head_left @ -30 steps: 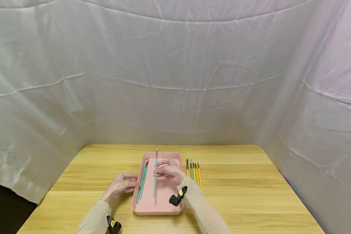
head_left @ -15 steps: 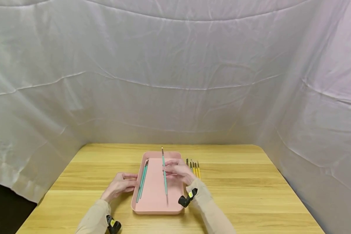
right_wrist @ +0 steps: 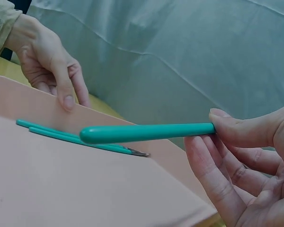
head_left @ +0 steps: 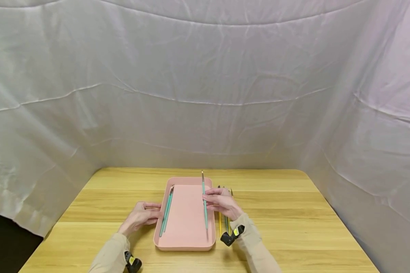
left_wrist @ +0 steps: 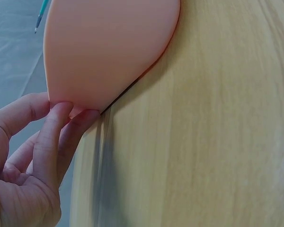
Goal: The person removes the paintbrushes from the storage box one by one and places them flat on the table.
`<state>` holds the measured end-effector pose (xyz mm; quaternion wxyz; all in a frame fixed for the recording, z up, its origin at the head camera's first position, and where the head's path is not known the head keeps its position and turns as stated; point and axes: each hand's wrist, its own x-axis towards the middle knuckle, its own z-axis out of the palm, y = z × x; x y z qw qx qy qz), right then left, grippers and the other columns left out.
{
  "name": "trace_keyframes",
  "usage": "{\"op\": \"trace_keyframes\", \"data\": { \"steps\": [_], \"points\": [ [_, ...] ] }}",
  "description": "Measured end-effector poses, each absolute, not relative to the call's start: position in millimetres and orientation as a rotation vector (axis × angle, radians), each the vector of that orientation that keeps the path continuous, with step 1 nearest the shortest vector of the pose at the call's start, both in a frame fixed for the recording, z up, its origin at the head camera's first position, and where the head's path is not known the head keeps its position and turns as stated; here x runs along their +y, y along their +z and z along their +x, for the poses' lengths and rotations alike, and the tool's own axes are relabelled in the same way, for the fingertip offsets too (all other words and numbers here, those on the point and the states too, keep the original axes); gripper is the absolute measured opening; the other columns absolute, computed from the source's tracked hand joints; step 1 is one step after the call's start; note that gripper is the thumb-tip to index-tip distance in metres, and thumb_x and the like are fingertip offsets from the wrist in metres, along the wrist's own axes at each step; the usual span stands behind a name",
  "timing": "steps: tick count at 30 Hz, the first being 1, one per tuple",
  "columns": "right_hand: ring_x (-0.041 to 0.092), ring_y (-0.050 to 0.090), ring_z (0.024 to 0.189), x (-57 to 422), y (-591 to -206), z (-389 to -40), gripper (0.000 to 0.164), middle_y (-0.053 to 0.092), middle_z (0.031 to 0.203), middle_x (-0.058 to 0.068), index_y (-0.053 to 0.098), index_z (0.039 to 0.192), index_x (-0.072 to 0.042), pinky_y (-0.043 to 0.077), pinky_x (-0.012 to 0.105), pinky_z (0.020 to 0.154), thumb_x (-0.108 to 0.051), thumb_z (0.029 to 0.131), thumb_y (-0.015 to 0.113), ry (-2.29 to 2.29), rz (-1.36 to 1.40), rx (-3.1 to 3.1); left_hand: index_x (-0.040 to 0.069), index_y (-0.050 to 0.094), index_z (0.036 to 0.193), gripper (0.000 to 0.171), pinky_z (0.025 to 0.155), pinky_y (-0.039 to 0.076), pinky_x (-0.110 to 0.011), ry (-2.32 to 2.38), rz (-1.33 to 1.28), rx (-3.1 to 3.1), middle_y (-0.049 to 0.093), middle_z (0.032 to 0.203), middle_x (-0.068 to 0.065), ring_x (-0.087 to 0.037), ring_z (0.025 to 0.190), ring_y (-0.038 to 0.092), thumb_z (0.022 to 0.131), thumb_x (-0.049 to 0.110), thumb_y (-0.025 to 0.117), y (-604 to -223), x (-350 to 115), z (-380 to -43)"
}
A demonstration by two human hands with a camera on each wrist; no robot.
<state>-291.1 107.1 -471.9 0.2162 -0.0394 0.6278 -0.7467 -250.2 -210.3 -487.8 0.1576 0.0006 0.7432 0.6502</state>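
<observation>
A pink tray (head_left: pixel 188 248) stands on the table, with two teal paintbrushes (head_left: pixel 166 216) lying along its left wall. My left hand (head_left: pixel 140 217) holds that wall from outside; in the right wrist view its thumb (right_wrist: pixel 66 97) hooks over the rim. My right hand (head_left: pixel 223 203) pinches a third teal paintbrush (head_left: pixel 205 212) between thumb and fingers, raised over the tray's right side. Its bristles point away from me, and the rounded handle end (right_wrist: pixel 92 135) faces the right wrist camera.
Right of the tray lie several more paintbrushes, including a yellow one (head_left: pixel 220 223), partly covered by my right hand and forearm. A wooden table (head_left: pixel 294 220) extends to both sides, and grey cloth (head_left: pixel 205 113) hangs around it.
My right hand has carried the paintbrush rightward, from over the tray's middle to near its right wall, and now covers more of the brushes outside. My left hand has stayed put.
</observation>
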Motion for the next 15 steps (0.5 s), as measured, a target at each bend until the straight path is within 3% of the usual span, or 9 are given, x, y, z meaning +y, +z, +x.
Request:
{"op": "trace_keyframes", "data": {
  "steps": [15],
  "points": [
    [0.008,0.066,0.071,148,-482,-281,0.007,0.069,0.086,-0.002,0.068,0.095,-0.01,0.061,0.021,0.068,-0.003,0.094,0.067,-2.119,-0.105,1.7,-0.021,0.052,0.131,0.051,0.068,0.062,-0.021,1.859,0.007,2.125,0.074,0.111,-0.026,-0.009,0.082,0.072,0.088,-0.001,0.071,-488,-210,-250]
  ]
}}
